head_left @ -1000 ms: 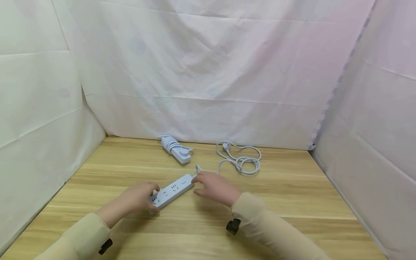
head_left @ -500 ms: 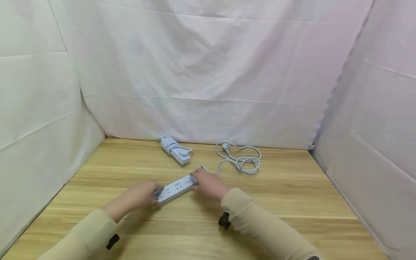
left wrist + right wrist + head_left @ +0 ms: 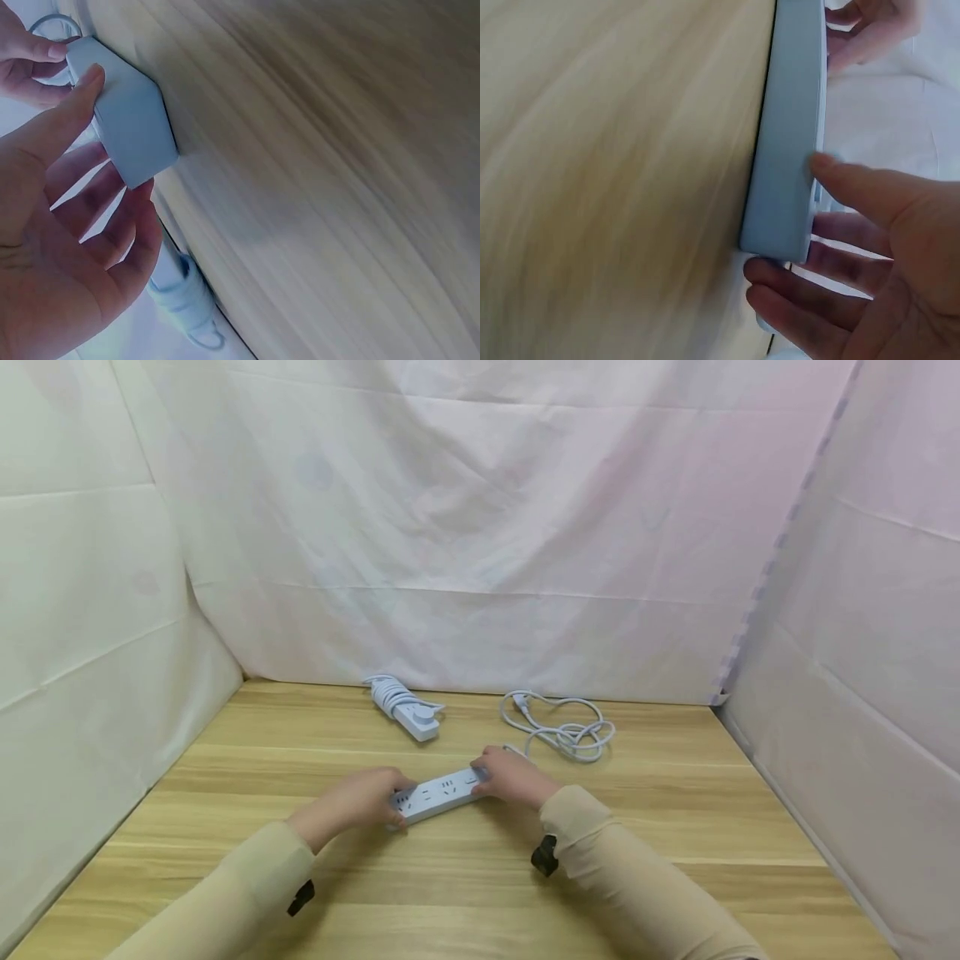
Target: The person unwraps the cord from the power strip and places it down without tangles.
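A white power strip (image 3: 437, 796) lies across the middle of the wooden table, its sockets facing up. My left hand (image 3: 363, 803) grips its left end, thumb on the near side and fingers on the far side; the left wrist view shows the thumb on the strip's side (image 3: 135, 116). The right end is held by my right hand (image 3: 517, 778), and in the right wrist view its thumb (image 3: 855, 180) lies along the strip's edge. From that end a white cord (image 3: 573, 735) runs to loose loops behind my right hand, with its plug (image 3: 521, 702) at the back.
Farther back stands a second white power strip (image 3: 416, 720) with its cord wound around it. White cloth walls (image 3: 480, 527) enclose the wooden table (image 3: 465, 893) at the back and both sides.
Both hands have moved right with the power strip, which now lies less slanted. My right hand has gone from touching its end to gripping it. The cord loops have shifted slightly right.
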Tool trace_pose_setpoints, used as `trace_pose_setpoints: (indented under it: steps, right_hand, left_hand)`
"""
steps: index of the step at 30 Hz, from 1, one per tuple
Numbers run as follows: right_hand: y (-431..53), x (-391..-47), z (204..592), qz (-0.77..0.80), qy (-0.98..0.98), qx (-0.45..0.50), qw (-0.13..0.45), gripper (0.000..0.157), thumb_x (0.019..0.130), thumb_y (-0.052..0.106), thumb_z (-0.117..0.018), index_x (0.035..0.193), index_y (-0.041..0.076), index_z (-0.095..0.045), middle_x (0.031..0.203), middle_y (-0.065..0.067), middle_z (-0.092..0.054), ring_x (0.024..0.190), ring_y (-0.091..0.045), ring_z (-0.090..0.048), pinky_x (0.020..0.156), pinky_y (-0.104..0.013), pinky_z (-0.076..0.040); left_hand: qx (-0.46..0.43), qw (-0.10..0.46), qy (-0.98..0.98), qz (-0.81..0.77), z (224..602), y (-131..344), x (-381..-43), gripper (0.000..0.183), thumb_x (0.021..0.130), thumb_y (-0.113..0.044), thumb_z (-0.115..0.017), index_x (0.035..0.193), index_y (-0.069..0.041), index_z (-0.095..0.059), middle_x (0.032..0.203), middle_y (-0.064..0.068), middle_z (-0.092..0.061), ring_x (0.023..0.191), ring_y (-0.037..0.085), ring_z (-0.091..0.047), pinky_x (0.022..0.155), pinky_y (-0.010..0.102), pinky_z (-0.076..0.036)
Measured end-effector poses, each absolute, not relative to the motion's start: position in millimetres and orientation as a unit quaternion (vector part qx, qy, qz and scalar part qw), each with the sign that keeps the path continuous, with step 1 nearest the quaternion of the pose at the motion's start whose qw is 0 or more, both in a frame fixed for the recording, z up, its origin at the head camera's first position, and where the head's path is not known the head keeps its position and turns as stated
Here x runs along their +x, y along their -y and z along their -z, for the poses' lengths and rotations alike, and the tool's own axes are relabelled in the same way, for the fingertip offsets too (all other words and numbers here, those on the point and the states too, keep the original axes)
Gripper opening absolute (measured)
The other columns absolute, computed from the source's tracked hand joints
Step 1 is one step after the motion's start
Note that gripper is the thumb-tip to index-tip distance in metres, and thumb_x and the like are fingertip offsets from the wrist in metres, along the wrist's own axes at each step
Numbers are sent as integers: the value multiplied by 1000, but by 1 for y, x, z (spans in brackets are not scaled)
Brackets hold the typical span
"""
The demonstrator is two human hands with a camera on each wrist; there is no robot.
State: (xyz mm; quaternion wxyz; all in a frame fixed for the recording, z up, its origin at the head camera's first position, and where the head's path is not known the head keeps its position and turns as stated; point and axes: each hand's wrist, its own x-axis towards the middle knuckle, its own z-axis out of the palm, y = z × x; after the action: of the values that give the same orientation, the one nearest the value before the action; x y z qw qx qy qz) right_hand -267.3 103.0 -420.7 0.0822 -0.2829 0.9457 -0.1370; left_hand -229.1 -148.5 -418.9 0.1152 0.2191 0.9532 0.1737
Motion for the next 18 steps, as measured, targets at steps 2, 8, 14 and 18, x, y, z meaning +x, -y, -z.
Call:
trace_pose_setpoints:
  steps: [2,8,14,18]
  right_hand:
    - [-110,-269,421,134,-947,-281,84,47,86,28,-75,124,2,-65,107,-8,-62,95,-20,-59,86,-36,-47]
    - [-135,-271,422,139,-954,-252,78,44,83,27,-78,118,3,-68,104,-6,-63,94,-21,-60,86,-38,-47]
    - [-162,-271,429,140,-952,-270,38,40,82,23,-79,112,-2,-70,97,-7,-64,88,-22,-61,84,-39,-48]
    - [-174,-270,425,145,-953,-264,30,39,80,20,-80,109,-4,-70,98,-11,-67,93,-27,-63,87,-42,-48]
  left_hand:
    - [224,113,-952,-175,421,143,-234,60,68,-21,-88,121,-4,-67,116,10,-67,108,25,-61,96,44,-45]
    - [222,96,-952,-189,425,121,-248,52,62,-25,-92,106,-6,-72,103,6,-70,95,21,-63,90,41,-47]
    - [227,90,-950,-195,428,99,-254,51,62,-27,-92,105,-7,-72,103,5,-71,97,21,-63,91,40,-47]
    - [229,95,-949,-193,426,83,-259,53,64,-26,-91,109,-6,-72,108,6,-70,103,22,-63,94,40,-46]
